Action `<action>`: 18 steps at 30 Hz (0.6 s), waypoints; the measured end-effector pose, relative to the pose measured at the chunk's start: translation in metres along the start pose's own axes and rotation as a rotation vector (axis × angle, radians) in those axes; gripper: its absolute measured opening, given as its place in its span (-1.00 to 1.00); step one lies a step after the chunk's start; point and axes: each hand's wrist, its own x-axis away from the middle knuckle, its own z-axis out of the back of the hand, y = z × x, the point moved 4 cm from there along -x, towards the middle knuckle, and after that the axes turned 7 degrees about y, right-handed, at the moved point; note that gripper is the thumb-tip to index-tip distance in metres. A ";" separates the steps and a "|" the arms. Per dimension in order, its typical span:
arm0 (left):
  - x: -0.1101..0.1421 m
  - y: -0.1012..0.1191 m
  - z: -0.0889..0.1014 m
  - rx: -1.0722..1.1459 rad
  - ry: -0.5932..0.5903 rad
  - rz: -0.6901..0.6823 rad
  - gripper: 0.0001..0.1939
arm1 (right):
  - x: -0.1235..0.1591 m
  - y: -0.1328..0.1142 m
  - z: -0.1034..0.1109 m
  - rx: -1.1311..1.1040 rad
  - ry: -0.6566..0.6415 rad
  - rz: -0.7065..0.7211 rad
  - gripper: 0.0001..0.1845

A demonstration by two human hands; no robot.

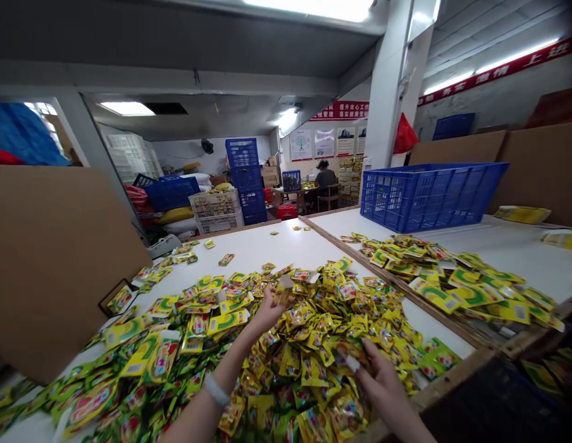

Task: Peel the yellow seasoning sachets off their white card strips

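A big heap of small yellow and green sachets (pixel 313 344) covers the white table (pixel 258 246) in front of me. My left hand (pixel 268 307) reaches into the far part of the heap, fingers pinched on a few yellow sachets (pixel 286 295). My right hand (pixel 375 369) lies lower on the near right side of the heap, its fingers closed on a sachet (pixel 348 357) with a white edge. A white band sits on my left wrist.
A second pile of sachets (pixel 452 277) lies on the neighbouring table to the right, behind it a blue crate (pixel 428 194). Brown cardboard sheets (pixel 50 258) stand at left and right. Stacked blue crates (pixel 244 178) and a seated person (pixel 325 178) are far back.
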 end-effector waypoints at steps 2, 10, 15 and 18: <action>0.043 -0.007 0.003 0.172 -0.083 0.046 -0.64 | -0.001 -0.032 -0.012 -0.126 -0.097 0.000 -0.53; 0.158 -0.003 -0.016 0.647 -0.225 0.292 -0.62 | 0.025 -0.133 -0.084 -0.374 -0.407 0.197 -0.84; 0.161 -0.007 -0.014 0.587 -0.202 0.234 -0.66 | 0.036 -0.143 -0.085 0.056 -0.620 0.465 -0.70; 0.161 -0.012 -0.019 0.510 -0.252 0.148 -0.77 | 0.046 -0.148 -0.072 0.280 -0.814 0.516 -0.52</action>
